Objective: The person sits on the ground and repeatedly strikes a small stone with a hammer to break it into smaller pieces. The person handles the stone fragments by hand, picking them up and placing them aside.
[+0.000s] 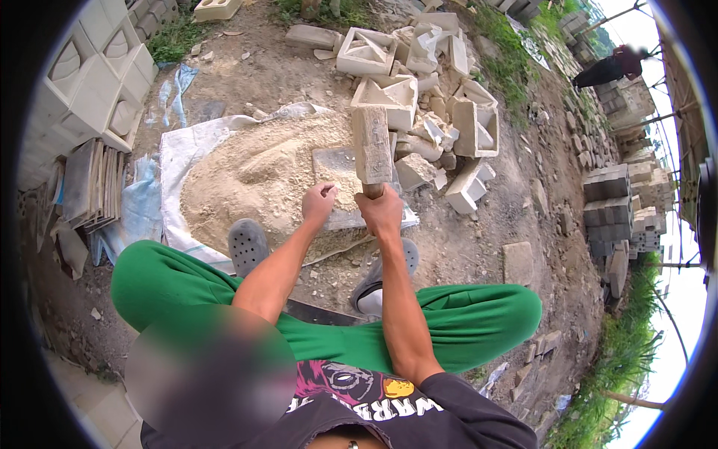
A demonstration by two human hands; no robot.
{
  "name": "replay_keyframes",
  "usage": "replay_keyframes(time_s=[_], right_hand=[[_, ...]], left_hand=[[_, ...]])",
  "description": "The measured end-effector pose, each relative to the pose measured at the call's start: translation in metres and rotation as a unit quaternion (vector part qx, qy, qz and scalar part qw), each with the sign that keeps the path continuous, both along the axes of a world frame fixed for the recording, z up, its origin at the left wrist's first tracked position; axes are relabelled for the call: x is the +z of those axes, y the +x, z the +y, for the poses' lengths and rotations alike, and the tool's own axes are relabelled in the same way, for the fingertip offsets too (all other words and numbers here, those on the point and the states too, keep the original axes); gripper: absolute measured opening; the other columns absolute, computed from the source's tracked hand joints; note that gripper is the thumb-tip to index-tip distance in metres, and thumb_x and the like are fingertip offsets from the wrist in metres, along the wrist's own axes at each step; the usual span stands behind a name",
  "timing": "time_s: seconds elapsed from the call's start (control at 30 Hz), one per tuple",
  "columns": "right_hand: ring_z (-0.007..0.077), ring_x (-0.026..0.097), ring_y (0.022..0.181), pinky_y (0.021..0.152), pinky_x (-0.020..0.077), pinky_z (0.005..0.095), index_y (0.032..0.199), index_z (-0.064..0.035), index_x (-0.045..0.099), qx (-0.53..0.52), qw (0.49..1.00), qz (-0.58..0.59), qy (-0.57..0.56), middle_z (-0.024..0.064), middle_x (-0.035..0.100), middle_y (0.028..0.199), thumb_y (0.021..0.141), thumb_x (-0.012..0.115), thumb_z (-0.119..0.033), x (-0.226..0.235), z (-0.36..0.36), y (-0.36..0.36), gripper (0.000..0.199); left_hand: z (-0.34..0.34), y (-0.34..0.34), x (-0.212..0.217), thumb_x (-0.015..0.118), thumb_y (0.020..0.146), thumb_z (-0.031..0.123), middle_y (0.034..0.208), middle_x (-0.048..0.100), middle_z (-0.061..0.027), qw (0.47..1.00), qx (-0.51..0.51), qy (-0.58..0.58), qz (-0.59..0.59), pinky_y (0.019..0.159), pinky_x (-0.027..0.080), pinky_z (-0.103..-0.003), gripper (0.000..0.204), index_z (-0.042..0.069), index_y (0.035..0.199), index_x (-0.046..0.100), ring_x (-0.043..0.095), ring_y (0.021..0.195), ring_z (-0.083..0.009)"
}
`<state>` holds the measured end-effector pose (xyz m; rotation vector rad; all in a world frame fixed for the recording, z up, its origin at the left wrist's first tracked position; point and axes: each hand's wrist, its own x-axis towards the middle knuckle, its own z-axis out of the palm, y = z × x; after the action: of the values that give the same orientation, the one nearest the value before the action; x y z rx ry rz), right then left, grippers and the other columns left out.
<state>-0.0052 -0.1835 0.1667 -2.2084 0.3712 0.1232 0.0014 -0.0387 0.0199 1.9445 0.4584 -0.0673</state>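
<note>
My right hand [381,209] grips the handle of a heavy mallet [372,144], whose cement-caked block head is raised in front of me. Just to its left, my left hand [319,200] is closed in a loose fist with nothing in it, held over a flat grey slab [338,166]. That slab lies on a heap of crushed pale rubble [247,179] spread over a white sheet [176,153]. I sit with knees apart in green trousers, both feet in grey perforated clogs [247,244] at the heap's near edge.
Broken hollow concrete blocks [419,97] are piled beyond the heap. White patterned blocks [97,67] are stacked at the left, flat boards [93,183] beside them. Grey brick stacks [609,198] stand at the right. Another person [609,69] bends over at the far upper right.
</note>
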Motion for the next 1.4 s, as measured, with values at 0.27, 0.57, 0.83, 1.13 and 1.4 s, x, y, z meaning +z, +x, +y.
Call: replay_keyframes(time_s=[0.27, 0.57, 0.83, 1.13, 1.4], right_hand=[[0.0364, 0.071, 0.078, 0.069, 0.0535, 0.0415, 0.094, 0.0018, 0.072, 0.023, 1.0, 0.002, 0.014, 0.0247, 0.07, 0.081, 0.069, 0.074, -0.026, -0.001, 0.007, -0.007, 0.037], [0.0375, 0.071, 0.089, 0.08, 0.0533, 0.0449, 0.096, 0.0025, 0.071, 0.061, 0.97, 0.234, -0.01, 0.0254, 0.071, 0.09, 0.068, 0.068, -0.028, -0.074, -0.011, -0.02, 0.041], [0.0336, 0.07, 0.067, 0.064, 0.0532, 0.0397, 0.079, 0.0034, 0.068, -0.033, 0.995, -0.09, 0.013, 0.0205, 0.068, 0.07, 0.07, 0.072, -0.02, 0.018, -0.002, 0.005, 0.026], [0.0404, 0.068, 0.097, 0.085, 0.0529, 0.0454, 0.097, 0.0011, 0.071, 0.062, 0.975, 0.184, -0.105, 0.0281, 0.07, 0.096, 0.067, 0.073, -0.031, -0.101, -0.007, -0.018, 0.044], [0.0383, 0.07, 0.088, 0.079, 0.0537, 0.0436, 0.1, 0.0013, 0.07, -0.013, 0.992, 0.124, 0.016, 0.023, 0.072, 0.088, 0.069, 0.072, -0.029, -0.06, -0.023, -0.01, 0.044]], left_hand=[[0.01, 0.01, -0.011, 0.071, 0.084, 0.021, 0.106, 0.065, -0.0124, 0.985, -0.009, 0.169, -0.038, 0.092, 0.049, -0.041, 0.024, 0.007, 0.103, 0.074, 0.061, 0.105, -0.0306], [0.016, 0.002, -0.005, 0.071, 0.083, 0.019, 0.099, 0.064, -0.0155, 0.983, -0.061, 0.171, -0.006, 0.087, 0.049, -0.042, 0.018, 0.007, 0.096, 0.075, 0.062, 0.097, -0.0328], [0.015, 0.007, -0.019, 0.067, 0.085, 0.019, 0.097, 0.068, -0.0159, 0.978, -0.086, 0.187, -0.02, 0.084, 0.051, -0.045, 0.015, 0.013, 0.095, 0.076, 0.065, 0.094, -0.0347], [0.008, 0.022, 0.0, 0.069, 0.084, 0.025, 0.094, 0.073, -0.0107, 0.977, -0.093, 0.191, 0.028, 0.078, 0.054, -0.041, 0.021, 0.013, 0.1, 0.073, 0.069, 0.088, -0.0291], [0.007, 0.021, 0.0, 0.067, 0.086, 0.025, 0.095, 0.073, -0.0108, 0.972, -0.132, 0.194, 0.004, 0.078, 0.054, -0.042, 0.019, 0.017, 0.1, 0.076, 0.069, 0.089, -0.031]])
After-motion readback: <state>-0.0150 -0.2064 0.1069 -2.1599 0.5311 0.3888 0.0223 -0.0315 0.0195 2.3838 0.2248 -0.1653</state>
